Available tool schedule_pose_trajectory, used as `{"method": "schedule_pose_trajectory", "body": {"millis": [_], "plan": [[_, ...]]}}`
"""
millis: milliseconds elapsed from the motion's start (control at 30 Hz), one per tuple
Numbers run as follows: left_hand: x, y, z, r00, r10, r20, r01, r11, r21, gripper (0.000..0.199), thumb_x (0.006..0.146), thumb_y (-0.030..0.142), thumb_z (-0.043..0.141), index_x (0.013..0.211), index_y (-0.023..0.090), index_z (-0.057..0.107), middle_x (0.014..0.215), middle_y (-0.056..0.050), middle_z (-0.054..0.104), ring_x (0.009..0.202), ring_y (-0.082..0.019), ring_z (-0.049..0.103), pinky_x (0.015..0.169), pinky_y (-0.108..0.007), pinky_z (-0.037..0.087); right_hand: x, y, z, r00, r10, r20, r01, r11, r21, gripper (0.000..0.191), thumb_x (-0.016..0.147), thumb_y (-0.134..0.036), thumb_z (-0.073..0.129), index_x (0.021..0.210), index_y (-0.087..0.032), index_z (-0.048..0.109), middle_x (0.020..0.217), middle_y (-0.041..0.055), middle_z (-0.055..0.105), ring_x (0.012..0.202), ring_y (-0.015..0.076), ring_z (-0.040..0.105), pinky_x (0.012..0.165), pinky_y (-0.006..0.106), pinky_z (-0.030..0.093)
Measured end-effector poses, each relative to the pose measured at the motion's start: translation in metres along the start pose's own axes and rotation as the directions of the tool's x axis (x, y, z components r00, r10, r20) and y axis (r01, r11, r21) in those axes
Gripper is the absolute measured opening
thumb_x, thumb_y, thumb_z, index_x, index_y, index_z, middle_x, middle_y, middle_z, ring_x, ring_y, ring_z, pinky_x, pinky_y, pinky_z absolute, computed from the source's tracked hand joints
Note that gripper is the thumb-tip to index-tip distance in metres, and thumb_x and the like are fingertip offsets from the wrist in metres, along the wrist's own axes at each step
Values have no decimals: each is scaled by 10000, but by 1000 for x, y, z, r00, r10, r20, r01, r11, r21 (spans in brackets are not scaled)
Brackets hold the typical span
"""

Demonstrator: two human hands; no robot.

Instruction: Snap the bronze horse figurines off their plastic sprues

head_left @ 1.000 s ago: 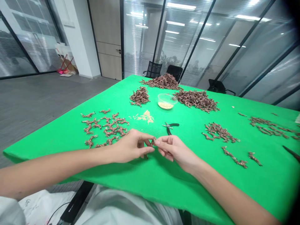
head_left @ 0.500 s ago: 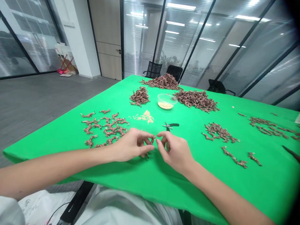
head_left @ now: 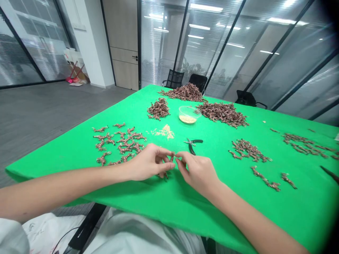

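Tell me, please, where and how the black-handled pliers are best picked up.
Probably by both black handles, with the right hand coming from the near right: the pliers lie with handles splayed toward that side, metal jaws pointing left.

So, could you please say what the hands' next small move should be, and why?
Perhaps the right hand should steady the exposed end of the small brown piece: the left hand pinches it, and the right fingertips are close beside, though contact is unclear.
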State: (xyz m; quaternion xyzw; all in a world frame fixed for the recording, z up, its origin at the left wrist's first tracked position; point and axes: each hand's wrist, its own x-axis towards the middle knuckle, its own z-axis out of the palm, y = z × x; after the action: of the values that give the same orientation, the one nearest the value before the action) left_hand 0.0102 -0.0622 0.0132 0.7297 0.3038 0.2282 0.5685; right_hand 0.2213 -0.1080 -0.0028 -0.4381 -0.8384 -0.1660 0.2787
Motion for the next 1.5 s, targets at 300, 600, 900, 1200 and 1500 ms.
{"method": "schedule_pose_trajectory", "body": {"millis": [300,600,900,1200,1500], "plan": [[-2,0,1,1000,-9,2,9,1000,2,393,866,404,721,1099,89,701,729,-55,712,551,-138,663,513,-204,516,-1,0,1,1000,-9,1,10,1000,-19,198,1032,-229,485,979,-144,655,741,31,741,534,158,660,533,292,320],[-3,3,1,1000,-6,26,5,999,37,417,871,428,713,1093,75,711,683,-68,709,567,-172,675,539,-246,542,-3,-1,4,997,31,66,-36,997,69,185,1032,-210,470,984,-149,639,804,34,750,607,165,693,545,283,343],[-4,5,1,1000,12,24,-13,997,80,441,887,421,697,1179,90,698,679,-60,711,561,-167,672,537,-236,533,-1,-2,1,990,95,109,-112,979,168,156,1001,-180,491,1023,-143,641,807,38,746,647,176,702,570,275,381],[-6,5,0,973,226,39,-220,872,438,342,944,395,615,1139,131,712,744,-46,735,588,-133,632,565,-222,446,3,-6,-5,951,221,215,-293,867,404,158,988,-210,479,951,-166,625,660,-3,637,512,128,525,540,265,353],[-6,-9,-3,897,422,130,-384,599,703,399,1000,303,484,1344,144,607,910,-85,768,657,-140,631,643,-239,427,8,-9,-12,779,350,520,-626,388,676,242,969,-381,540,895,-160,605,602,-20,580,473,104,455,452,229,322]]}}
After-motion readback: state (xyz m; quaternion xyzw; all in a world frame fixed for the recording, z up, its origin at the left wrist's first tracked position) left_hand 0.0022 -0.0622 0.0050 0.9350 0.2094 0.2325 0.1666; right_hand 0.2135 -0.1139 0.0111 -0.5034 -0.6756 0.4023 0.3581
